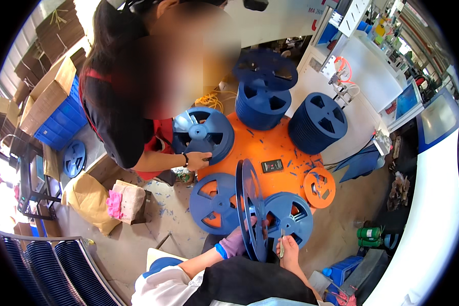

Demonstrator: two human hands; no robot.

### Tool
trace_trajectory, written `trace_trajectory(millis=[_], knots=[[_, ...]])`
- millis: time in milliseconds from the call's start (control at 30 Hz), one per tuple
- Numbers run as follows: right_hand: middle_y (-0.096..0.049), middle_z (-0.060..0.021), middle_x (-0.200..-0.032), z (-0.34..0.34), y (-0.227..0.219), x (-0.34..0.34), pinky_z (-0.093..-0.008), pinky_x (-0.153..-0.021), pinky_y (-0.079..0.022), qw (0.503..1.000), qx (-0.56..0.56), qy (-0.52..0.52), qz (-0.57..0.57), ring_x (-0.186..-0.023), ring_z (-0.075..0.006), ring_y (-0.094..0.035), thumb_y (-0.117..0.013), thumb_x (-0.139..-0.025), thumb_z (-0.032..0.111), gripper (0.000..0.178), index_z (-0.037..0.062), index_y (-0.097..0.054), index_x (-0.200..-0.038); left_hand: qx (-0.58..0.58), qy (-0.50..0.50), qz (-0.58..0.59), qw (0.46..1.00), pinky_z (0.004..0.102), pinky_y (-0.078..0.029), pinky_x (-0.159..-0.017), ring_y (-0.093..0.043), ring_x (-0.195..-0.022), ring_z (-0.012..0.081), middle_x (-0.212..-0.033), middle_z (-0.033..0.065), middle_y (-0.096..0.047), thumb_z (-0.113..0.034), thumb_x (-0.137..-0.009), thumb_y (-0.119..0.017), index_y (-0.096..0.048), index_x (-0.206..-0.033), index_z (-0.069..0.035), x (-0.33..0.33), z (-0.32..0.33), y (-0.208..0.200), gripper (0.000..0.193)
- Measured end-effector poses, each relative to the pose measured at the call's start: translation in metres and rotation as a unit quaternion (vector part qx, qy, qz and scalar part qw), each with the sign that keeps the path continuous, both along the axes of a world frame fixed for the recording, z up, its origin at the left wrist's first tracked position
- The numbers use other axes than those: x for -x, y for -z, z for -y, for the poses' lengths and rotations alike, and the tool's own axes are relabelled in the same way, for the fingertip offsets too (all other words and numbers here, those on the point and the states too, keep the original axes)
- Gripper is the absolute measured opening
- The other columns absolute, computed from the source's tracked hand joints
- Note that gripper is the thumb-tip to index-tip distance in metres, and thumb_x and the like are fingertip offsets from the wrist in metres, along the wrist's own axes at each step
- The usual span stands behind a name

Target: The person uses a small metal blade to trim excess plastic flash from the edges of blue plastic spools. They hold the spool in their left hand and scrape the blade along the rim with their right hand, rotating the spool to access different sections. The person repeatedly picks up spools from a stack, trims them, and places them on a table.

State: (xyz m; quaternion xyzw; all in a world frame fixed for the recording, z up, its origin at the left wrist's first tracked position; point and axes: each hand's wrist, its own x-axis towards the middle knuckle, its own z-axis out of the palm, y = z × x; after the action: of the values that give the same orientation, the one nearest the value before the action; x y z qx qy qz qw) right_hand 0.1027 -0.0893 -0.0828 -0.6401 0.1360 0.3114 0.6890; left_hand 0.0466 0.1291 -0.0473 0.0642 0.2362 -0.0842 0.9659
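Note:
An upright blue plastic reel (251, 194) is held nearly edge-on in front of my body. My left hand (233, 244), in a pale purple glove with a blue cuff, is closed on it, with some fingers showing between its flanges. My bare right hand (289, 253) is closed around a small knife (282, 243) with a thin upright blade, just right of the reel. Flat blue reels lie on either side, a left one (217, 204) and a right one (290, 217), on the orange table (247, 176).
Stacks of blue reels (319, 122) stand at the table's far side. A co-worker's hand (198, 160) touches another reel stack (209, 130). A small black device (272, 166), an orange disc (320, 187) and blue scraps lie on the table. Racked reels (43, 268) stand lower left.

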Motion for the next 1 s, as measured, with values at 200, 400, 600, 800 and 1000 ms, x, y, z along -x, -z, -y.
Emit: trace_trajectory(millis=[200, 400, 600, 800, 1000], knots=[[-0.059, -0.002, -0.069, -0.002, 0.008, -0.006, -0.0238, -0.048, -0.042, 1.0, -0.011, 0.004, -0.004, -0.053, -0.0104, -0.053, -0.057, -0.104, 0.022, 0.018, 0.0063, -0.059, -0.095, -0.046, 0.023, 0.003, 0.999, 0.035, -0.055, -0.088, -0.062, -0.097, 0.0181, -0.111, 0.006, -0.062, -0.047, -0.095, -0.069, -0.057, -0.125, -0.002, -0.001, -0.005, 0.004, 0.055], [-0.059, -0.002, -0.069, -0.011, 0.004, -0.011, -0.025, -0.048, -0.042, 1.0, -0.003, -0.001, -0.015, -0.053, -0.0119, -0.053, -0.056, -0.104, 0.022, 0.018, 0.0069, -0.059, -0.094, -0.046, 0.0, -0.013, 0.999, 0.0356, -0.055, -0.086, -0.062, -0.099, 0.0196, -0.114, 0.0073, -0.063, -0.047, -0.094, -0.07, -0.054, -0.129, -0.003, 0.0, -0.004, 0.015, 0.058], [-0.059, -0.0018, -0.069, -0.015, 0.003, -0.021, -0.025, -0.048, -0.04, 1.0, -0.012, -0.025, -0.001, -0.053, -0.012, -0.053, -0.056, -0.105, 0.025, 0.02, 0.0075, -0.06, -0.094, -0.064, -0.013, -0.016, 0.998, 0.0357, -0.055, -0.085, -0.062, -0.098, 0.0193, -0.117, 0.0084, -0.063, -0.049, -0.094, -0.07, -0.054, -0.13, -0.006, -0.003, -0.007, 0.005, 0.058], [-0.059, -0.0017, -0.068, -0.017, 0.008, -0.023, -0.0253, -0.047, -0.04, 1.0, 0.0, -0.029, -0.009, -0.051, -0.012, -0.052, -0.056, -0.105, 0.027, 0.021, 0.0086, -0.059, -0.094, -0.065, 0.0, 0.021, 0.998, 0.0347, -0.054, -0.086, -0.062, -0.096, 0.0187, -0.116, 0.0062, -0.063, -0.049, -0.092, -0.072, -0.054, -0.125, -0.009, -0.002, -0.011, 0.013, 0.055], [-0.059, -0.0018, -0.067, -0.021, 0.011, -0.028, -0.0253, -0.047, -0.04, 0.999, -0.009, -0.048, -0.01, -0.051, -0.0121, -0.052, -0.056, -0.105, 0.028, 0.022, 0.0093, -0.059, -0.094, -0.047, -0.022, 0.026, 0.998, 0.034, -0.054, -0.086, -0.062, -0.096, 0.0191, -0.116, 0.0058, -0.063, -0.05, -0.092, -0.072, -0.055, -0.123, -0.013, -0.003, -0.014, 0.01, 0.052]])
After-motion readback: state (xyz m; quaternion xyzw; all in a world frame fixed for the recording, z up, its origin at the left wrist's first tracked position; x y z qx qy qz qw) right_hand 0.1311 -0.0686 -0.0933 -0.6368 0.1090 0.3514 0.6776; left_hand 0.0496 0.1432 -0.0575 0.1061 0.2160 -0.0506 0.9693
